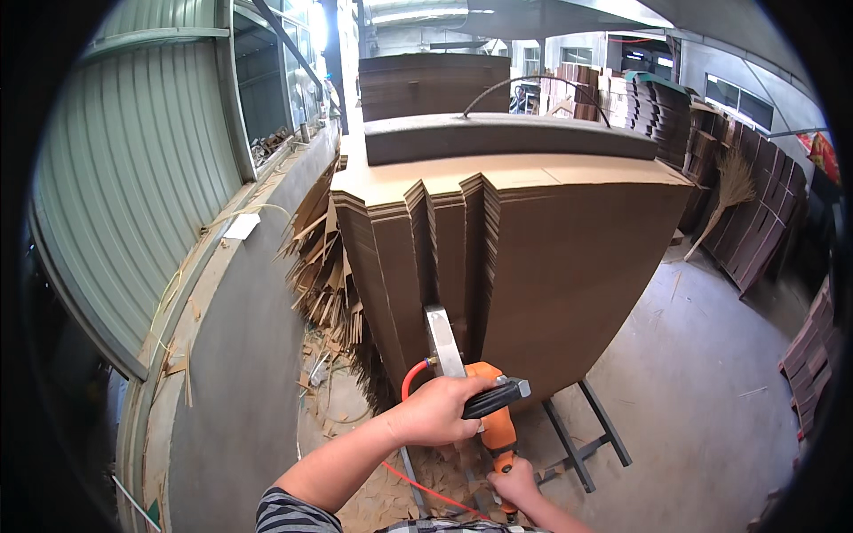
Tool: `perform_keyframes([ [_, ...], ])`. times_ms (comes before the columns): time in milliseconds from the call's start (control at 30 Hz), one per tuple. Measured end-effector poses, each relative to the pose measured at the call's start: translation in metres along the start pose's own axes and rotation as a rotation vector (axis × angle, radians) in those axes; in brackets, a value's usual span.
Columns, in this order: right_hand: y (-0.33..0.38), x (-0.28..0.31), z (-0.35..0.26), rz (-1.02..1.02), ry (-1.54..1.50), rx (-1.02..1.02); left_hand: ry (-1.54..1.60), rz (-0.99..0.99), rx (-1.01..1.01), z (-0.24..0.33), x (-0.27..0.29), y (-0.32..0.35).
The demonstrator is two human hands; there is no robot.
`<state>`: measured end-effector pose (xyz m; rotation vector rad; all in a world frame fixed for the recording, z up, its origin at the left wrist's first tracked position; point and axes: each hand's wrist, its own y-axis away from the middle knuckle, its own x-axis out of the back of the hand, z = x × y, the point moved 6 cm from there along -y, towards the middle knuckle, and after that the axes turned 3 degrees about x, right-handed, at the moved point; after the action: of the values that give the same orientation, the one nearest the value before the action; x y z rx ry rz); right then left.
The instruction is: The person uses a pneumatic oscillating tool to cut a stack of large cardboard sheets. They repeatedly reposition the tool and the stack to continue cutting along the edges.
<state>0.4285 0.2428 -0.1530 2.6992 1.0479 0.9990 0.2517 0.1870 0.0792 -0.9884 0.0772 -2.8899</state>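
Note:
My left hand [437,411] is closed around the black side handle [489,401] of an orange power tool [500,433]. Lower down, my right hand [516,486] wraps the tool's rear grip. A silver metal bar [445,343] reaches forward from the tool, its far end at the lower part of a slot in a tall stack of brown cardboard sheets [577,258]. Deep notches run down the stack's near face, left of its middle. A red hose [413,377] curves into a fitting on the bar. The bar's tip is hidden in the stack.
A dark padded block with a curved handle [506,140] lies on top of the stack. Cardboard scraps [324,275] hang and lie at its left, beside a grey wall [240,355]. Dark metal legs [569,444] stick out below. A broom [729,186] leans on bundled cardboard at right.

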Motion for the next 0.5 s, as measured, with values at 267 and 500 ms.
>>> perform_keyframes([
  [267,-0.003,-0.014,0.024,0.012,0.036,0.005,-0.095,0.01,0.025,-0.019,-0.019,-0.005],
  [500,-0.009,-0.03,0.044,-0.007,0.032,-0.056,-0.185,-0.082,0.153,-0.043,-0.035,-0.009],
])
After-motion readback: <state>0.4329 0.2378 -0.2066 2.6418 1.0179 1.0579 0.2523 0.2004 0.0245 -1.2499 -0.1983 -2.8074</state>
